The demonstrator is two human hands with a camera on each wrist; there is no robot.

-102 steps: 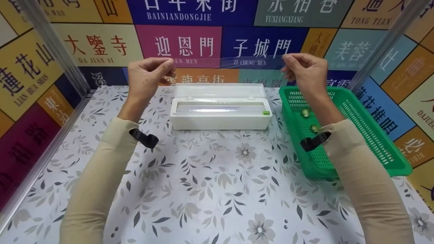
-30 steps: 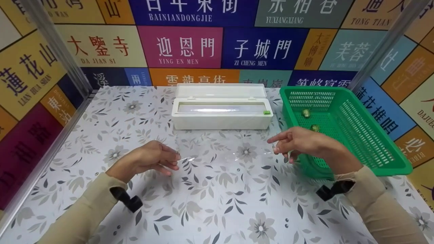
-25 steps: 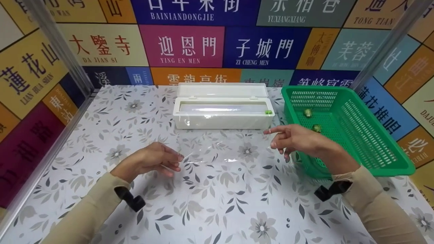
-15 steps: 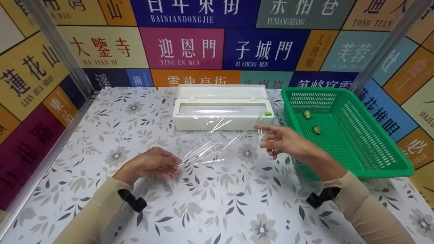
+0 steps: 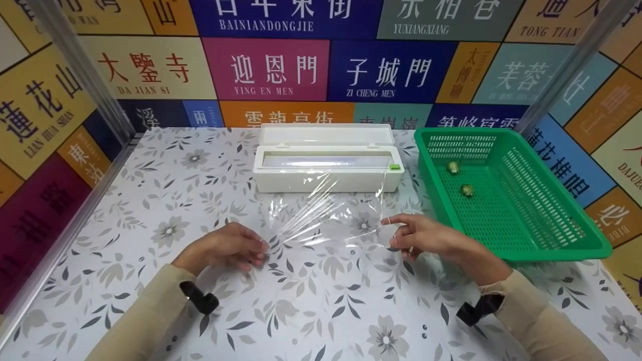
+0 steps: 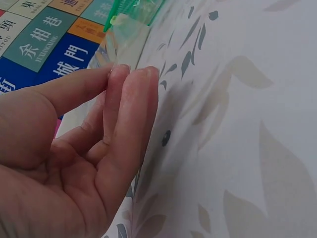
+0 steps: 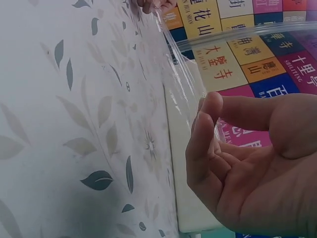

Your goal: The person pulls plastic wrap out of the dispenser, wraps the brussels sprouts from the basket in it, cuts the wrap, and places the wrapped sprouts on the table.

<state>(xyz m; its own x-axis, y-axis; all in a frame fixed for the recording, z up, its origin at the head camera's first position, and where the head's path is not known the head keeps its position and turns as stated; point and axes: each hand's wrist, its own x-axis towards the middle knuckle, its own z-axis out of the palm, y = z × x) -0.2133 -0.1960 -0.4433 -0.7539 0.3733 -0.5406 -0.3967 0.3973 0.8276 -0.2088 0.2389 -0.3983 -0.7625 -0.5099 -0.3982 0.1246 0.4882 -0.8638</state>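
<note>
Left hand (image 5: 225,245): yours, thumb tip closed to fingertips, pinching the near left corner of the film. Clear film (image 5: 323,210): between your hands, running near from the front edge of the box, creased diagonally from your left corner. White box (image 5: 281,181): centre far, its lid (image 5: 326,134) raised at the back, green slider (image 5: 394,167) at its right end. Right hand (image 5: 426,235): yours, thumb and index nearly together, apparently pinching the film's near right corner, though clear film makes contact hard to read.

Handling advice: keep both corners level, ease your hands apart sideways until the creases flatten, and pull evenly; one-sided tension would likely crease it further.

Surface: white cloth (image 5: 251,311), grey leaf-and-flower print, lying beneath your hands. Green basket (image 5: 551,254), right, holding two small gold-green pieces (image 5: 467,190) at its left side.

Room: metal post (image 5: 83,65) at left, coloured sign panels (image 5: 266,70) behind, second post (image 5: 577,60) at right.
</note>
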